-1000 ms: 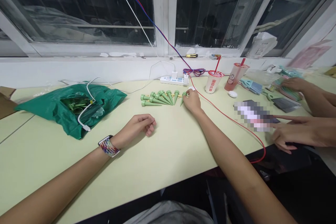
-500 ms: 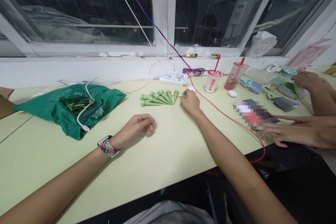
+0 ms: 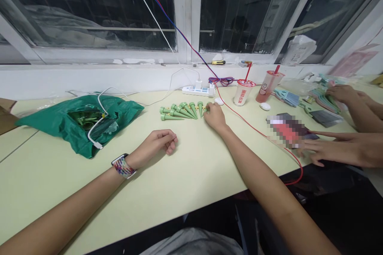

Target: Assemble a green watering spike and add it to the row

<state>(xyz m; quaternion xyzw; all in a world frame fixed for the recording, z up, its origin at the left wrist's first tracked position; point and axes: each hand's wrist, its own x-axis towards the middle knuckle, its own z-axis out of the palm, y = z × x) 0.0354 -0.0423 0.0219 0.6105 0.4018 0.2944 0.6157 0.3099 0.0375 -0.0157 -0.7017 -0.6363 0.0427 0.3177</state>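
Right hand [image 3: 214, 116] now nearer the green spikes [image 3: 179, 111], fingers curled on the end one; left hand [image 3: 157, 143] unmoved, loosely closed

- Cone-shaped spikes [image 3: 179, 111]: green, with small pale yellow parts at the wide ends.
- Plastic bag [image 3: 54, 121]: deep green; the cable [image 3: 100, 117] lying across it is white.
- Watch strap [image 3: 123, 166]: woven multicolour.
- Table [image 3: 185, 167]: pale yellow-green.
- Power strip [image 3: 198, 91]: white with blue marks.
- Cord [image 3: 257, 131] across the table: red.
- Cup [image 3: 243, 93]: white with red print, red straw.
- Second cup [image 3: 268, 87]: pinkish, red straw.
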